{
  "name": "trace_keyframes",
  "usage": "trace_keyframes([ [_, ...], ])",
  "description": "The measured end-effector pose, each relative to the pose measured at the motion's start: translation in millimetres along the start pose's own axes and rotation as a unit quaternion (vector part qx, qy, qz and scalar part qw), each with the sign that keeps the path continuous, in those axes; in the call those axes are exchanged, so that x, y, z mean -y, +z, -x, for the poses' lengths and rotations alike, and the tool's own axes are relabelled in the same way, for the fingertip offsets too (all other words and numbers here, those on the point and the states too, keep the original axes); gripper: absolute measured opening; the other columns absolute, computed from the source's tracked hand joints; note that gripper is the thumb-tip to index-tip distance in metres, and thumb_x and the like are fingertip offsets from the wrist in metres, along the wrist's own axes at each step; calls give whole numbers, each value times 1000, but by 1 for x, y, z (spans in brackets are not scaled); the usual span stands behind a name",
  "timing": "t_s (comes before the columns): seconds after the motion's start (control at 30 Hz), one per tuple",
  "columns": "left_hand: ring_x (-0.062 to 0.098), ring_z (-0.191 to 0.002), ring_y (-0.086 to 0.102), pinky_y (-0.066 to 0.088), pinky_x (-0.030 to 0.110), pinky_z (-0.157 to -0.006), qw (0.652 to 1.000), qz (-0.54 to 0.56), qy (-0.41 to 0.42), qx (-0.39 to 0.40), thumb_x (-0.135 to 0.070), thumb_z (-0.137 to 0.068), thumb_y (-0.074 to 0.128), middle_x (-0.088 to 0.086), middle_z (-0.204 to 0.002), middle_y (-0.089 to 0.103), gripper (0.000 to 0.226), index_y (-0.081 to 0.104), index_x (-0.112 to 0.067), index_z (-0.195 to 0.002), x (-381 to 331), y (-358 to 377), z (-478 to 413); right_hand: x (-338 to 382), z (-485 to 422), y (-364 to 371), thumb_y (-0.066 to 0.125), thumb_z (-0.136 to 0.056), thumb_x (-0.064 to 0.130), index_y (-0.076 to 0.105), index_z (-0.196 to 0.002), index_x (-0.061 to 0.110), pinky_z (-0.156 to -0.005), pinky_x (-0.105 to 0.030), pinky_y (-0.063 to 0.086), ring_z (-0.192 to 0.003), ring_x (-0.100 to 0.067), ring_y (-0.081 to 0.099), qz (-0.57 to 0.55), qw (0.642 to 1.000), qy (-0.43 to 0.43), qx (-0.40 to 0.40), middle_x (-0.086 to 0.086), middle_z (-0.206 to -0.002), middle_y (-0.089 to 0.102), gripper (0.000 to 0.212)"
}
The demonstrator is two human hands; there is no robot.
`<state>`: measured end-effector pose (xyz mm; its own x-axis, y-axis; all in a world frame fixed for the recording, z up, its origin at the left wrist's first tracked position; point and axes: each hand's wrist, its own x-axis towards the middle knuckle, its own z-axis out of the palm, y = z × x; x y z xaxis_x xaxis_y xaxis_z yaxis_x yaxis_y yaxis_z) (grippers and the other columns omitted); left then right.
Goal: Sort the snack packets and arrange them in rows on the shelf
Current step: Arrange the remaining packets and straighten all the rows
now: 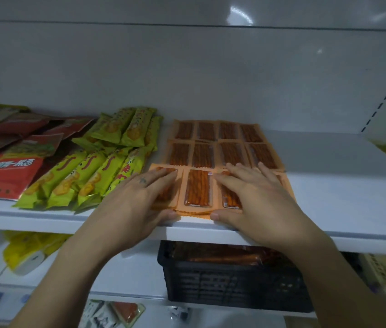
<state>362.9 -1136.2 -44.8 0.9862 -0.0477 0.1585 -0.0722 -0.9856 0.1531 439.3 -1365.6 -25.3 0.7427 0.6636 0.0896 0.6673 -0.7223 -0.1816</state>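
Orange packets of red snack sticks (199,190) lie flat in three rows on the white shelf (329,185). My left hand (137,202) rests flat on the front row's left packet, fingers straight, thumb at the shelf's front edge. My right hand (253,197) lies flat over the front row's right packets, its thumb also at the edge. One front packet shows between the hands. Green and yellow long packets (87,171) lie in two rows left of the orange ones. Red bags (9,171) are piled at the far left.
A black plastic crate (234,282) with more orange packets stands on the shelf below. A yellow pack (26,252) lies lower left. Bare shelf surface stretches right of the orange packets. Small items lie on the lowest shelf.
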Motion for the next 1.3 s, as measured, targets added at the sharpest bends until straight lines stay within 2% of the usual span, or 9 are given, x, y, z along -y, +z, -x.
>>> trace_keyframes([
  [0.07,12,-144,26,11,25,-117,1000,-10,1,6,-61,-86,56,-12,-160,24,77,27,-37,-152,11,-5,4,15,-6,2,48,-89,66,22,-152,39,-119,-35,-13,-149,-7,3,-5,1000,-4,6,8,-163,12,74],
  [0.23,8,-145,25,3,29,-119,999,-29,37,18,-59,-90,53,-12,-156,34,62,39,-38,-147,26,-12,7,48,-19,11,45,-96,57,33,-148,40,-117,-37,-12,-148,-10,11,7,1000,14,27,9,-161,22,56],
  [0.43,12,-133,43,12,32,-117,997,-16,76,4,-51,-95,50,-13,-144,49,44,49,-43,-138,28,-10,1,61,-24,20,49,-99,42,43,-143,38,-119,-34,-2,-147,-7,15,4,997,67,35,11,-159,28,45],
  [0.57,20,-120,53,26,31,-107,997,10,72,-6,-40,-94,59,-8,-136,56,37,58,-40,-131,29,-5,2,65,-25,24,51,-99,37,45,-142,37,-118,-31,-2,-146,-7,18,4,996,85,16,10,-158,30,43],
  [0.73,15,-122,49,17,28,-108,996,6,84,-8,-41,-98,50,-12,-136,50,36,52,-41,-133,33,-3,1,69,-28,28,53,-98,36,47,-141,36,-120,-33,0,-146,-7,19,17,994,104,8,9,-157,32,43],
  [0.87,17,-122,47,14,33,-114,996,-24,90,-13,-43,-97,44,-8,-130,49,32,47,-36,-128,28,-3,0,71,-26,28,54,-97,38,42,-144,36,-123,-36,0,-148,-9,18,23,994,107,11,8,-159,29,48],
  [0.97,18,-130,40,10,37,-118,995,-31,95,-22,-51,-95,46,-5,-141,42,43,42,-33,-133,23,-3,3,69,-15,25,57,-93,46,31,-150,39,-121,-35,-5,-149,-8,10,26,994,106,-10,9,-162,20,63],
  [1.07,19,-140,29,7,39,-120,994,-25,105,-31,-53,-95,45,-4,-154,31,54,35,-31,-143,17,0,6,53,2,12,59,-90,51,31,-149,41,-117,-30,-6,-144,-3,9,30,987,143,-61,13,-160,23,66],
  [1.3,21,-146,21,4,42,-120,986,11,165,-34,-50,-97,43,0,-158,30,58,30,-29,-149,-36,15,-9,3,39,-3,52,-93,56,29,-151,37,-120,-40,19,-143,-15,26,38,969,245,3,9,-160,24,65],
])
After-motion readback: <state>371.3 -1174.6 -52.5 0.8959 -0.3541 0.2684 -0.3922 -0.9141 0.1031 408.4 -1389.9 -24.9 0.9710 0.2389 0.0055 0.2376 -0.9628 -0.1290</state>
